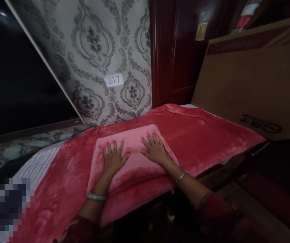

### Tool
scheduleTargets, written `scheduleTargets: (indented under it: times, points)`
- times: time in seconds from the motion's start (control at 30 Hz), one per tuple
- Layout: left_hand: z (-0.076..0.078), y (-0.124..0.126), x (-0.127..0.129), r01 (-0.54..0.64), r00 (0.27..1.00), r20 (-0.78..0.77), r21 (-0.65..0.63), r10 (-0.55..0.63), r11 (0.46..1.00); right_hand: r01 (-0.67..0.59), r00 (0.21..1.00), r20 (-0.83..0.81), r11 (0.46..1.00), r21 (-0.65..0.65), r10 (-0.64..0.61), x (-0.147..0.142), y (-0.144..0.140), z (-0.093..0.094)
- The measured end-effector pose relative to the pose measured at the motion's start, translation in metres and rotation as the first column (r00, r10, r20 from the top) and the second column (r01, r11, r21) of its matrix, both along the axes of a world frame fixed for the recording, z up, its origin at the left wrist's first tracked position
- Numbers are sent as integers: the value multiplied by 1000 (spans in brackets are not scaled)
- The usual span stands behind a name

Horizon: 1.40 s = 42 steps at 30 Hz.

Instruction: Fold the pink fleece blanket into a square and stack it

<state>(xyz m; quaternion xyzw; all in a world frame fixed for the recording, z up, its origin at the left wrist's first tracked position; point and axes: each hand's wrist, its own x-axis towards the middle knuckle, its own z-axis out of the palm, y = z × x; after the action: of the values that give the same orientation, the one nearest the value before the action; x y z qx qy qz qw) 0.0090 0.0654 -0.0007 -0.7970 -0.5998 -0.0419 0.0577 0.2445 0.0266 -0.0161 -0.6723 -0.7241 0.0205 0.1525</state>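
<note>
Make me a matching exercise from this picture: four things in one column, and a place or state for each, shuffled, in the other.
Things
1. Left hand
2. Right hand
3. Folded pink blanket
4. Paper label

Places and states
A. Stuck on the patterned wallpaper
B. Fingers spread, with a slim silvery bracelet on its arm
C. Lying under both hands
D. Fingers spread, with a pale bluish bangle on its arm

Pairs: 1-D, 2-B, 3-C, 4-A
</note>
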Motion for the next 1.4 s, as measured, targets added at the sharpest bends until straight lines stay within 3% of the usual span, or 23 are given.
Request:
scheduleTargets:
  times: [0.13,0.23,0.37,0.43,0.53,0.67,0.77,0.87,1.0,1.1,1.17,1.23,1.27,1.33,1.4]
  points:
    - [14,4,-1,-1,999,40,-116,6,993,-18,1000,-5,997,-70,18,0,2,11]
    - [38,18,-5,20,996,90,-228,1,974,-29,999,-32,989,-147,24,0,14,33]
    - [75,49,-6,0,994,107,-162,17,987,-2,997,-72,996,-85,-4,-3,45,70]
    - [81,63,-4,-50,993,106,-73,58,996,18,997,-71,999,-36,-21,-5,60,75]
    - [65,76,-4,-137,985,106,-29,139,990,55,998,-39,998,-10,-55,-5,72,56]
    - [26,81,-8,-219,964,125,-128,235,967,88,996,-6,996,14,-88,-2,72,15]
    - [13,83,-10,-212,965,130,-123,228,969,93,996,-6,995,36,-93,-1,71,3]
    - [17,83,-9,-203,968,126,-117,217,972,101,995,6,995,8,-101,-1,72,9]
    - [45,75,-8,-213,966,108,-179,235,960,95,995,25,989,-113,-93,-3,67,34]
    - [63,50,-9,-147,981,107,-131,162,980,46,999,5,990,-132,-46,-5,46,47]
    - [60,22,-9,-15,997,82,-27,17,1000,-31,999,5,998,-54,32,-7,23,43]
    - [44,-9,-6,110,993,41,38,-112,993,-113,994,14,993,-16,113,-10,-2,31]
    - [32,-23,-3,146,989,23,-8,-146,989,-136,991,14,991,-21,136,-13,-12,23]
    - [12,-42,3,140,990,17,-46,-139,989,-143,990,3,989,-37,143,-17,-26,10]
    - [1,-49,6,125,992,40,-63,-123,990,-137,991,-18,990,-34,136,-19,-30,5]
